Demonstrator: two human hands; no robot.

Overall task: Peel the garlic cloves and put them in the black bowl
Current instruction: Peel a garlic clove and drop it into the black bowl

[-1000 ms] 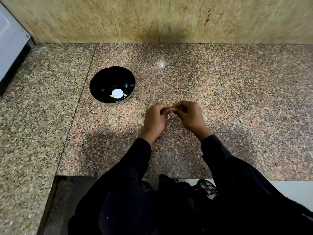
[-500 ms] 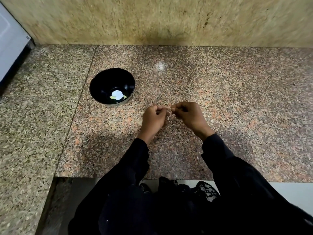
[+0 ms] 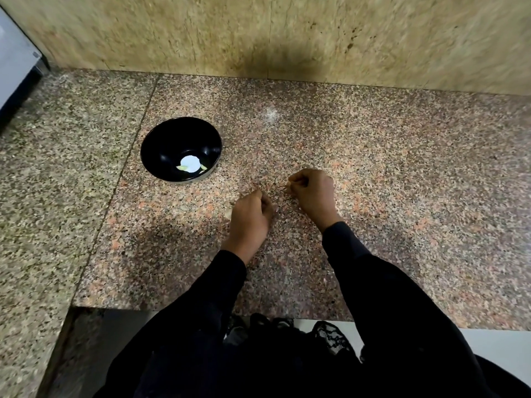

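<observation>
My left hand (image 3: 250, 218), nearer me, curls over something I can't make out, my right hand (image 3: 313, 191) pinches a pale scrap, and the black bowl (image 3: 181, 149) sits beyond, leftward, closest to the left grip

I see the bowl (image 3: 181, 149) on the counter (image 3: 402, 182), far-left of my left hand (image 3: 250, 216). My right hand (image 3: 313, 193) sits right of it, apart. A wall (image 3: 287, 35) rises behind the counter.
</observation>
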